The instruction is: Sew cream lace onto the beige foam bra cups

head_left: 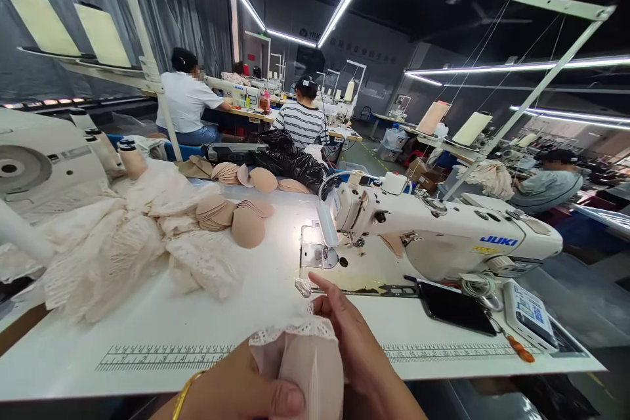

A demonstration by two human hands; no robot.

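Observation:
Low in the head view, a beige bra cup with a white lace edge (315, 367) is between my two hands, over the table's front edge. My left hand (260, 387), with a gold bangle at its wrist, grips the cup, thumb pressed on its front. Against the cup's right side lies my right hand (352, 325); its index finger points forward, and other fingers curl at the lace. Beyond them stands a white sewing machine (443, 236) with its needle area lit. Stacked beige pads (249, 223) lie farther left on the table, beside a heap of cream lace fabric (118, 243).
A phone (457, 308) and a white control box (529, 315) lie at the right. Printed ruler marks (162, 356) run along the table front. Thread cones (105, 33) stand upper left. Behind the table are a black plastic bag (295, 161) and several seated people.

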